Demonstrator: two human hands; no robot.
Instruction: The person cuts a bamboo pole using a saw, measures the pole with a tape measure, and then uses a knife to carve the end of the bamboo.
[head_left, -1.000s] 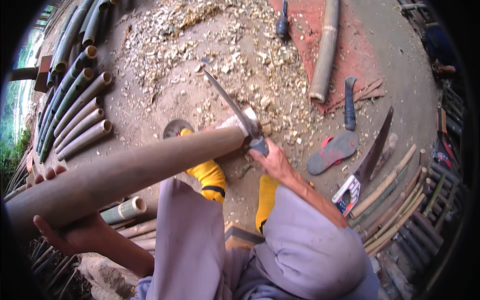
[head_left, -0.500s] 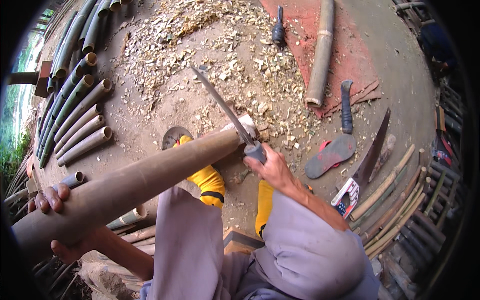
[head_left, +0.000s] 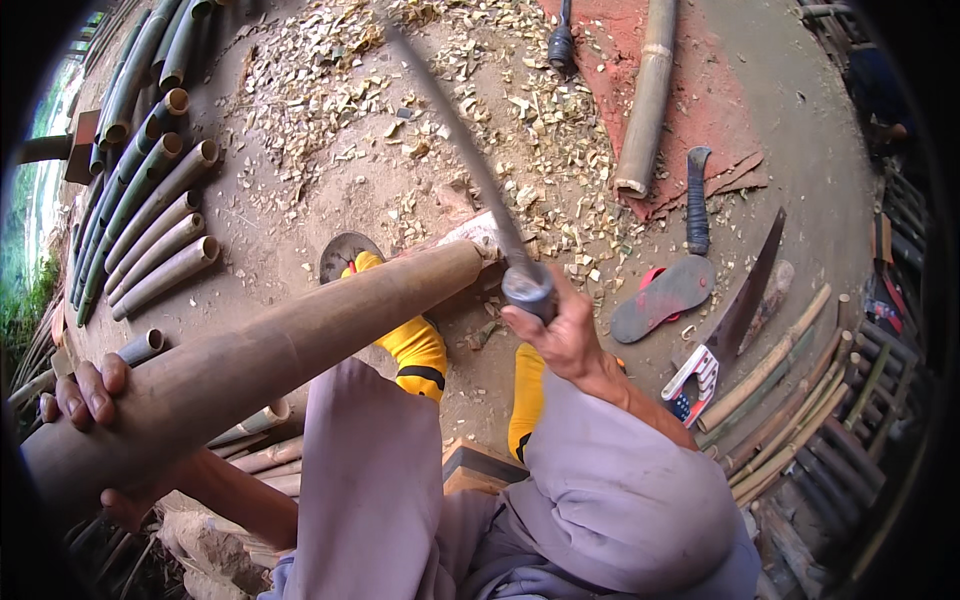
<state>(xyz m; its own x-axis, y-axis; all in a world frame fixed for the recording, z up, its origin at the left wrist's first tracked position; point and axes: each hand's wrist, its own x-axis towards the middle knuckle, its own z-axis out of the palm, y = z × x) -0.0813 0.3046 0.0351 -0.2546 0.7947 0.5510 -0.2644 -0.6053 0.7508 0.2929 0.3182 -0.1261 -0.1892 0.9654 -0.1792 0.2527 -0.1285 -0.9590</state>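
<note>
A thick brown bamboo pole (head_left: 290,345) slants across from the lower left, its far end by a pale-topped wooden block (head_left: 478,232). My left hand (head_left: 92,395) is wrapped round the near part of the pole, fingers over the top and thumb beneath. In my right hand (head_left: 570,335) is the dark handle of a machete (head_left: 455,135). Its long blade, blurred by motion, points up and away, just above and to the right of the pole's far end. The blade looks apart from the bamboo.
Wood chips (head_left: 400,120) litter the ground. Cut bamboo tubes (head_left: 165,225) lie at left. Beyond, a bamboo length (head_left: 648,100) lies on a red cloth (head_left: 715,100). A black-handled knife (head_left: 697,195), a sandal (head_left: 665,298) and a handsaw (head_left: 740,300) lie at right, beside thin poles (head_left: 775,390).
My right hand has lifted the machete a little, up and right, off the pole's end. My left hand keeps its grip on the bamboo, which has shifted only slightly.
</note>
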